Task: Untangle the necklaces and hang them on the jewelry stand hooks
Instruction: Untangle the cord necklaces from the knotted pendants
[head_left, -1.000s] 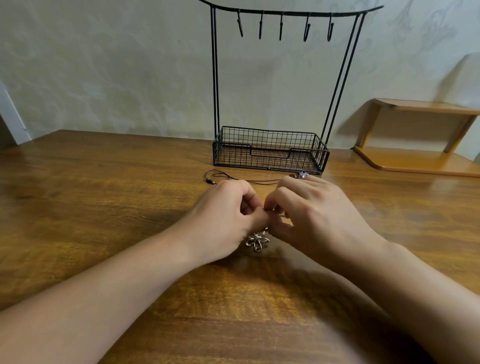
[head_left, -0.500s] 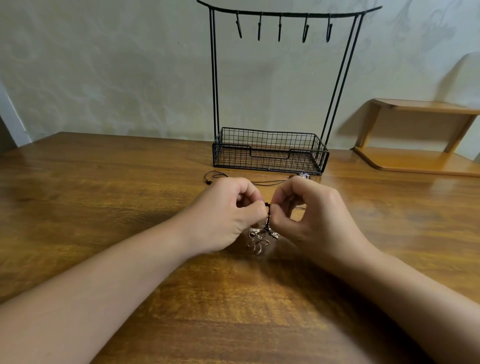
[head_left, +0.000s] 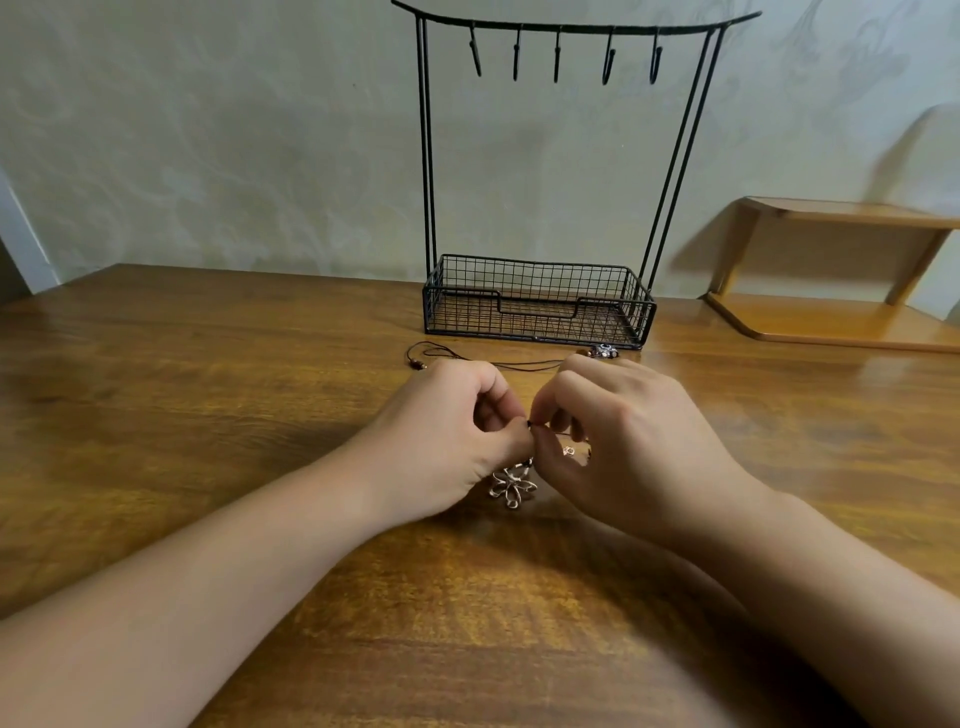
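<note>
Left hand (head_left: 447, 436) and right hand (head_left: 618, 441) each pinch the dark cord (head_left: 550, 429) above the flower pendant (head_left: 511, 486). Recommend a light grip, teasing loops apart slowly. All hooks (head_left: 556, 54) are bare.

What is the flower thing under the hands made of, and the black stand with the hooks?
The flower pendant looks like thin metal, pale gold or silver in tone: its open looped petals glint. The jewelry stand looks like metal wire and rod, painted matt black: thin straight bars, a welded grid basket, little shine. The table looks like varnished wood, with grain and gloss.
</note>
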